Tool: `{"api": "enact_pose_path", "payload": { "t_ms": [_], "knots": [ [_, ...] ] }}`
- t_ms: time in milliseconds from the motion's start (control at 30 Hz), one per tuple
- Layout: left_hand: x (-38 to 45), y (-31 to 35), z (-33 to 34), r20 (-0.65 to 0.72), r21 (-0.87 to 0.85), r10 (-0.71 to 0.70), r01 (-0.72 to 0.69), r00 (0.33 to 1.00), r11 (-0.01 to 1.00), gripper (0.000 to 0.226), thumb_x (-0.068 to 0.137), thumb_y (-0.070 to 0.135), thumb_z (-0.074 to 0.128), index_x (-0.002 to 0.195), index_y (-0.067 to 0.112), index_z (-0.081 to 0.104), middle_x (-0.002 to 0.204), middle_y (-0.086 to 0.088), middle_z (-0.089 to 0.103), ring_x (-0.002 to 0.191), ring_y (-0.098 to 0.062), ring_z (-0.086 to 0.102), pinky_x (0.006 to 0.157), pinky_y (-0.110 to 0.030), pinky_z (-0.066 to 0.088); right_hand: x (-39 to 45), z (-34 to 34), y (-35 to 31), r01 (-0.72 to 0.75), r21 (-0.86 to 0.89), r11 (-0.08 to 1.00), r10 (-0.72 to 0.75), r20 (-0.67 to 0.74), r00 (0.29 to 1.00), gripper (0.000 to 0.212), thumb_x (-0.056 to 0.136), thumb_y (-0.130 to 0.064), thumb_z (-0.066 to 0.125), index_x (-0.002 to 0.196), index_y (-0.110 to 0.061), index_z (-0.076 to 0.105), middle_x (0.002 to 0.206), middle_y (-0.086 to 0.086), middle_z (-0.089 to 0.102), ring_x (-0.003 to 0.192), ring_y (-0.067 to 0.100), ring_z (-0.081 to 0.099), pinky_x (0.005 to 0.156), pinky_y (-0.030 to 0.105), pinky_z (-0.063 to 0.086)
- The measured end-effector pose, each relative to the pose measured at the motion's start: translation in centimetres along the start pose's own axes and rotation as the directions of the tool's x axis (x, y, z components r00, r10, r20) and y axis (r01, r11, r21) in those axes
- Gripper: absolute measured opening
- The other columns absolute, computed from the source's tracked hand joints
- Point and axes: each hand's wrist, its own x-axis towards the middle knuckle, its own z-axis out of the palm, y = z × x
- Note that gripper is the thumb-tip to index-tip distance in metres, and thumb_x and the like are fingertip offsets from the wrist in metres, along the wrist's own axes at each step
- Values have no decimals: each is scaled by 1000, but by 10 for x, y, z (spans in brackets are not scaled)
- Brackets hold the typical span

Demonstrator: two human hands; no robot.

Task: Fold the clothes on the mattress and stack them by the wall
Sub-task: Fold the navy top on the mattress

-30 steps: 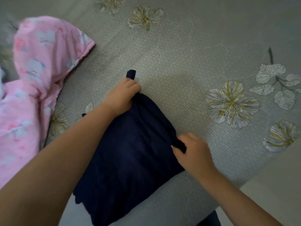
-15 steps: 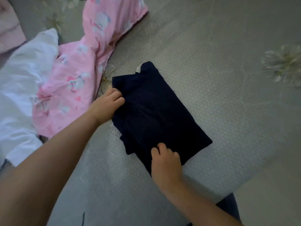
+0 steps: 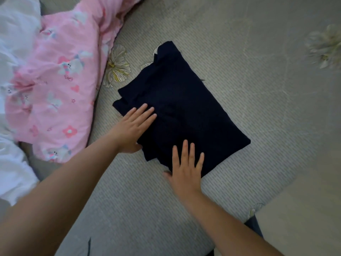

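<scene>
hands, left (image 3: 133, 128) and right (image 3: 186, 167), press flat-fingered on folded navy garment (image 3: 181, 102), long axis running upper-left to lower-right.

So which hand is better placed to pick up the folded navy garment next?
Probably the left hand: it lies flat at the navy garment's layered edge, thumb by the side. The right hand presses the near corner.

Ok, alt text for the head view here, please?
Both hands, left hand and right hand, press flat on a folded navy garment lying on a grey floral mattress. A pink printed cloth and white fabric lie bunched to the left.
</scene>
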Motion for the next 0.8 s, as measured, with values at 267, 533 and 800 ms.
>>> {"api": "enact_pose_path", "payload": {
  "t_ms": [267, 533, 800],
  "knots": [
    [12, -1, 7, 74, -77, -17, 23, 997, 997, 106, 79, 49, 60, 127, 23, -31, 135, 5, -35, 125, -12, -35, 106, -26, -20, 20, 2, 11, 58, 77, 995, -39, -229, 973, 75, 28, -30, 90, 100, -21, 72, 95, 4, 72, 69, 17, 66, 63, 29, 54],
    [13, 7, 7, -173, -193, -63, 29, 983, 981, 87, 80, 14, 65, 141, 17, 4, 152, -1, 8, 134, -14, -11, 110, -26, -8, 26, -19, 55, 292, 253, 923, -152, -457, 876, 40, 53, 8, 69, 93, 2, 70, 76, 9, 72, 57, 19, 67, 57, 32, 57],
    [39, 49, -23, -501, -70, -13, -25, 866, 997, 43, 63, -14, 56, 106, -13, 61, 106, -27, 64, 93, -44, 63, 76, -61, 45, 10, -43, 117, 154, 210, 966, -73, -348, 935, 52, 58, 18, 57, 110, 15, 58, 106, 28, 64, 96, 39, 65, 79, 54, 48]
  ]
}}
